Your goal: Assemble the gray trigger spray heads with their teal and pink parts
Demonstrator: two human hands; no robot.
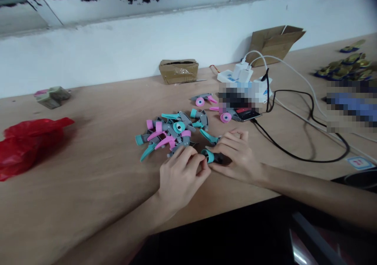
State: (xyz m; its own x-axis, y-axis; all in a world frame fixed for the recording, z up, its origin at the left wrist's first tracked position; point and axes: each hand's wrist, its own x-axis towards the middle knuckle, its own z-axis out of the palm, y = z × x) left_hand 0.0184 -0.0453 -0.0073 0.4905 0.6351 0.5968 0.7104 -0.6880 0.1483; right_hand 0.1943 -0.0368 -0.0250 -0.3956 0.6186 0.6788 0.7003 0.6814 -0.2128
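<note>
Pinching the teal collar end of a small dark sprayer piece (212, 157), the left hand (179, 174) has its fingers curled nearly closed, while the right hand (238, 157) wraps its fingers around the dark body. The piece sits between the 2 hands at lower centre of the frame, just above the surface (97, 166). Judging from the grip, the collar is being fitted or turned, though the joint is partly hidden. The work would go best with the right hand holding the body steady and the left squaring the collar before any twist. Just above lies a pile of grey, teal and pink sprayer heads (171, 133). A small cardboard box (178, 71) at upper centre and a larger open box (275, 41) at upper right show no contents from here; a crumpled red bag (26, 143) at left hides its own.
</note>
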